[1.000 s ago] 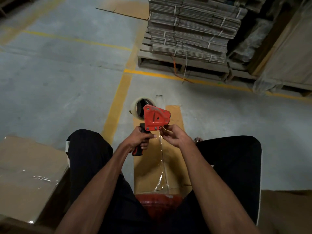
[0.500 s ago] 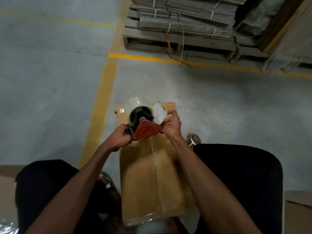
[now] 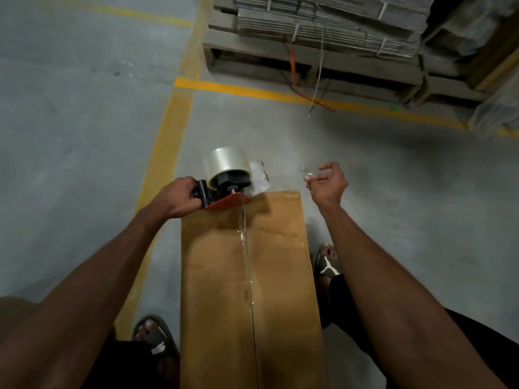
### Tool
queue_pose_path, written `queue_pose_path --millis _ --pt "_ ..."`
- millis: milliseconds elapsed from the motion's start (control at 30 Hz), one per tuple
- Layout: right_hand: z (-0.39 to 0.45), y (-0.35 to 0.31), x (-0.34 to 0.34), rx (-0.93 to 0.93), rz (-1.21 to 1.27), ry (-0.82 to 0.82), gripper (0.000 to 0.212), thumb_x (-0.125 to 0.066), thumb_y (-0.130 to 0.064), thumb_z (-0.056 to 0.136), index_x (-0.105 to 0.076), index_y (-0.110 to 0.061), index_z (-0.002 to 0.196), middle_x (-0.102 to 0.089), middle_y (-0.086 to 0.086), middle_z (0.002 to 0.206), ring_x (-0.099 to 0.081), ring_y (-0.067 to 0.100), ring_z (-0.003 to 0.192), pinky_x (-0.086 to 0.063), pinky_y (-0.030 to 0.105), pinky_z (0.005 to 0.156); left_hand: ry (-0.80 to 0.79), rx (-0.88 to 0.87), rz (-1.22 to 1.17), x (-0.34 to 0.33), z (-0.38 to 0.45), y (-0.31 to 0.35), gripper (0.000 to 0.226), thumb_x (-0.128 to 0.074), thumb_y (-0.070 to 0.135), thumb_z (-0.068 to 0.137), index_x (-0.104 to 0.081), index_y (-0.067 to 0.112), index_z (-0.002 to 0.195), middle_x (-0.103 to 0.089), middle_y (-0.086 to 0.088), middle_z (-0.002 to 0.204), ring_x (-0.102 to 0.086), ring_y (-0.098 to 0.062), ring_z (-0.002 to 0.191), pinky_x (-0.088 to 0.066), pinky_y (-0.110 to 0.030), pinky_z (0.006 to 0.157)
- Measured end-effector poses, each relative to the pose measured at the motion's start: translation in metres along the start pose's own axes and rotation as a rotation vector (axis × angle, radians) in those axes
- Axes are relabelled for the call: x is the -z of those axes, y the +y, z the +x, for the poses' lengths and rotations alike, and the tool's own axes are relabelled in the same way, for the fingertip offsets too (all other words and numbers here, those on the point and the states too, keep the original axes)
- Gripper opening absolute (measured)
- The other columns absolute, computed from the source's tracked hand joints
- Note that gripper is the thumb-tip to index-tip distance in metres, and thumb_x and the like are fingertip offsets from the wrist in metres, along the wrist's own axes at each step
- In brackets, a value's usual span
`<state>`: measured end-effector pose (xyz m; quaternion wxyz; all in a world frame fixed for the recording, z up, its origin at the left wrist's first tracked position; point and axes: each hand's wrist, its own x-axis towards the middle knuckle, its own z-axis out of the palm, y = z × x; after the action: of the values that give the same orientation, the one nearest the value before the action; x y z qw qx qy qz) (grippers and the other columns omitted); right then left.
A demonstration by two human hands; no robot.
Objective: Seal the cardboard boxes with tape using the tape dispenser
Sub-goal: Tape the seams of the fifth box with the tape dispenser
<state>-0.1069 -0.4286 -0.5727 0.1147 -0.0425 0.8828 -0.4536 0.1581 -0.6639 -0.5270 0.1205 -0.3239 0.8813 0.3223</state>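
Where the cardboard box (image 3: 247, 290) reaches its far edge, the tape dispenser (image 3: 224, 183) sits right on that edge, its red plate touching the top of the box and its clear tape roll (image 3: 226, 162) hanging out beyond it over the floor (image 3: 84, 122). The left hand (image 3: 177, 197) is curled tight around the black handle of the dispenser. The right hand (image 3: 327, 182) is off the box, in the air just past its far right corner, holding nothing, fingers loosely bent and apart. A strip of clear tape (image 3: 248, 265) runs down the box's centre seam from the dispenser toward the person. The box is long and narrow, lying between the person's feet; a black sandal (image 3: 156, 341) shows by its left side and another sandal (image 3: 328, 266) by its right, this one bearing a white leaping-cat logo, with no readable words. Bare grey concrete lies open to the left and ahead of the box and on its right side. Yellow painted lines (image 3: 168, 141) cross the floor, one running just beside the box's left edge. Further ahead, well apart from the box, a wooden pallet (image 3: 280, 63) carries strapped bundles of flattened cardboard (image 3: 337, 23), with an orange strap (image 3: 293, 66) trailing down onto the floor
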Motion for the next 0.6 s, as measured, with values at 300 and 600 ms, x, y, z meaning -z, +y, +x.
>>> queue_pose_path --millis 300,600 --pt "0.007 0.016 -0.004 -0.084 -0.006 -0.009 0.035 -0.087 0.002 0.075 -0.061 -0.011 0.096 -0.072 0.010 0.069 -0.073 0.020 0.058 -0.063 0.040 0.059 -0.058 -0.029 0.081 -0.012 0.018 -0.003 0.019 -0.049 0.040 0.063 -0.045 0.022 0.064 -0.052 -0.001 0.062 -0.054 -0.030 0.062 -0.034 -0.032 0.052" --pt "0.006 0.030 0.000 -0.108 0.013 -0.010 0.034 -0.087 0.001 0.076 -0.062 -0.009 0.096 -0.071 0.010 0.071 -0.073 0.020 0.059 -0.063 0.038 0.060 -0.086 -0.026 0.128 -0.017 0.025 0.001 0.026 -0.047 0.044 0.062 -0.046 0.021 0.073 -0.054 -0.005 0.078 -0.053 -0.031 0.072 -0.034 -0.031 0.061"
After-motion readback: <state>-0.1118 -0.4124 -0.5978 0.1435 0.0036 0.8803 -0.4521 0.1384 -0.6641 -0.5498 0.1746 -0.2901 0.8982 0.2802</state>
